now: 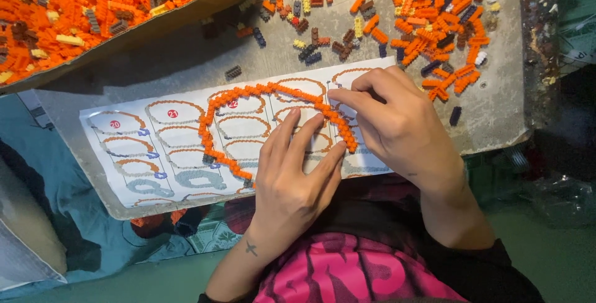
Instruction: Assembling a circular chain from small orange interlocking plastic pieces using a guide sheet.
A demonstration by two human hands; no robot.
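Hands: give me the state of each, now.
Left hand: open, fingers flat on the orange brick arch.
Right hand: curled, fingertips pressing the arch's right end; grip cannot be told.

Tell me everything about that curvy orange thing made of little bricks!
The curved orange chain of small plastic bricks is an open arch, one brick wide, lying flat on the white printed instruction sheet. It rises at the left, bends over the top, and drops at the right. The left hand presses beside it; the right hand pinches its right end.

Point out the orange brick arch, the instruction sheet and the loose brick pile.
orange brick arch (214,107): head view, its left curve.
instruction sheet (124,182): head view, lower left part.
loose brick pile (428,20): head view, middle of the heap.
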